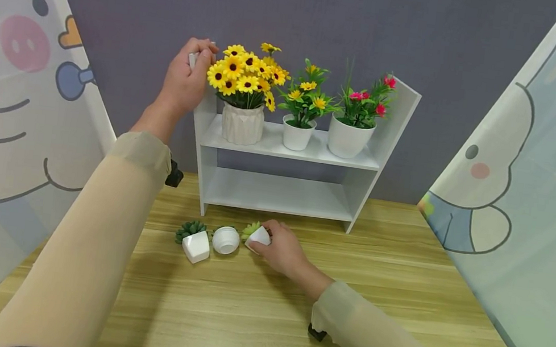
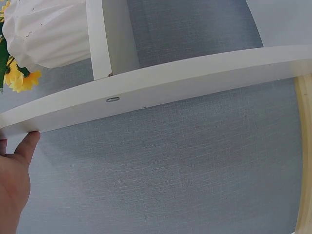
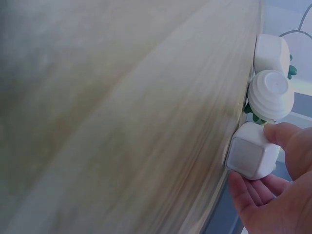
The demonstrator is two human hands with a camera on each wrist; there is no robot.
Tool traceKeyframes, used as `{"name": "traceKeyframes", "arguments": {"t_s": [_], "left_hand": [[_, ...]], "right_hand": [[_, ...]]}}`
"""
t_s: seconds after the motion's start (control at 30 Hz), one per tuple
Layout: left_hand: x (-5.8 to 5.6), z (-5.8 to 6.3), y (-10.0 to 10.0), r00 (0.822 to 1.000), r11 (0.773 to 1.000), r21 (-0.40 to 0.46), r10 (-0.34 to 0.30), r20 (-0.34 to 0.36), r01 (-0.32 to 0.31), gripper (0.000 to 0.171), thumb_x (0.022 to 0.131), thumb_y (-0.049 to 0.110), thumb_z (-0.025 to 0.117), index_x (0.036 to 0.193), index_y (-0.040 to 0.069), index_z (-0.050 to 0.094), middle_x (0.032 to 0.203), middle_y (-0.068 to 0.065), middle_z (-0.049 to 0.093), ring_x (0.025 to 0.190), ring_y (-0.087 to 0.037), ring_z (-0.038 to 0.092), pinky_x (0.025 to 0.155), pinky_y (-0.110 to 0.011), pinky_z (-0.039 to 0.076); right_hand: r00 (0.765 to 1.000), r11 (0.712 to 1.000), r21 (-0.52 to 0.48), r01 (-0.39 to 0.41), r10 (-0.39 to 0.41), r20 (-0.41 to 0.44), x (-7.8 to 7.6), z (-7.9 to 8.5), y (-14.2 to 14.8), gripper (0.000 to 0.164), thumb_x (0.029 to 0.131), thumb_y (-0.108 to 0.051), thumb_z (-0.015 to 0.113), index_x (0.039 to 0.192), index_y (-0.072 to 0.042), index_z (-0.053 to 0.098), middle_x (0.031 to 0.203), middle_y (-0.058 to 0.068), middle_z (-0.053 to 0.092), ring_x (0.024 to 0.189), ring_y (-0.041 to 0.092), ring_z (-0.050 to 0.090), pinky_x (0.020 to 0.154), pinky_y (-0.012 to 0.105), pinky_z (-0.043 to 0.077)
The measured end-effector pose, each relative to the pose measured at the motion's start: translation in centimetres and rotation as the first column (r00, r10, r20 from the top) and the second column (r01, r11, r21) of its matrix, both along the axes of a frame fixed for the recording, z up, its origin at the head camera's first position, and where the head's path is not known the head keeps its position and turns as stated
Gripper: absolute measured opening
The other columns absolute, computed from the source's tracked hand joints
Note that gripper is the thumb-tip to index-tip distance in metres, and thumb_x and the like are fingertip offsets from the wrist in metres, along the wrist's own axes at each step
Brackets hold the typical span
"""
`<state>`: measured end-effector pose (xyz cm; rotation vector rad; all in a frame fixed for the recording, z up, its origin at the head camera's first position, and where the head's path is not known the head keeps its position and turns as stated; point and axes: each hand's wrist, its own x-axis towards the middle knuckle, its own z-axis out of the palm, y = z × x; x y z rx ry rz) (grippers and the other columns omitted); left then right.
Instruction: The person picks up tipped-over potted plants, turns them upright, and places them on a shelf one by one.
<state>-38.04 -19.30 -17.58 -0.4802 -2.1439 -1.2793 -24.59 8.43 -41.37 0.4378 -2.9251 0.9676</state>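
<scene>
At the upper left, my left hand (image 1: 187,80) grips the top of the left side panel of a white two-tier shelf (image 1: 281,194). In the left wrist view its thumb presses the panel (image 2: 161,92). My right hand (image 1: 287,250) pinches a small white square pot (image 1: 258,237) with a light green succulent (image 1: 250,229), lying tipped over in front of the shelf. The right wrist view shows thumb and fingers on opposite sides of this pot (image 3: 251,151). Left of it lie a round ribbed white pot (image 1: 226,240) and another square pot (image 1: 196,246) with a dark green succulent (image 1: 191,231).
On the upper shelf board stand a pot of yellow daisies (image 1: 242,125), a smaller pot with yellow flowers (image 1: 296,136) and a pot with pink flowers (image 1: 348,138). The shelf stands at the back of the wooden table (image 1: 220,316), with cartoon-printed curtains (image 1: 22,110) at both sides.
</scene>
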Motion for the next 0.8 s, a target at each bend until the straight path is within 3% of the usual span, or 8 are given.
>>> {"name": "traceKeyframes", "arguments": {"t_s": [0.23, 0.5, 0.8], "left_hand": [[0.1, 0.0, 0.1, 1.000, 1.000, -0.004, 0.006, -0.011, -0.006, 0.023, 0.118, 0.040, 0.036, 0.115, 0.026, 0.054, 0.156, -0.002, 0.056, 0.138, -0.020, 0.052, 0.111, -0.033, 0.044], [0.1, 0.0, 0.2, 1.000, 1.000, -0.010, 0.017, 0.005, -0.016, 0.025, 0.118, 0.041, 0.035, 0.119, 0.026, 0.055, 0.157, -0.002, 0.055, 0.138, -0.019, 0.052, 0.113, -0.033, 0.044], [0.1, 0.0, 0.2, 1.000, 1.000, -0.015, 0.026, -0.001, -0.026, 0.026, 0.118, 0.041, 0.036, 0.119, 0.025, 0.056, 0.155, -0.002, 0.057, 0.123, -0.012, 0.050, 0.105, -0.032, 0.044]], "right_hand": [[1.000, 1.000, 0.008, -0.007, 0.007, -0.005, 0.2, 0.3, 0.3, 0.053, 0.097, -0.033, 0.085, 0.137, -0.003, 0.066, 0.125, 0.015, 0.073, 0.109, 0.028, 0.073, 0.083, 0.039, 0.062], [0.999, 1.000, -0.030, -0.002, 0.003, 0.043, 0.7, 0.6, 1.1, 0.054, 0.095, -0.027, 0.086, 0.137, -0.003, 0.062, 0.126, 0.017, 0.076, 0.110, 0.030, 0.075, 0.085, 0.043, 0.063], [0.997, 0.997, -0.078, 0.013, -0.007, 0.081, 0.8, 0.1, 2.0, 0.058, 0.094, -0.025, 0.088, 0.138, -0.004, 0.058, 0.123, 0.015, 0.075, 0.114, 0.028, 0.073, 0.094, 0.045, 0.062]]}}
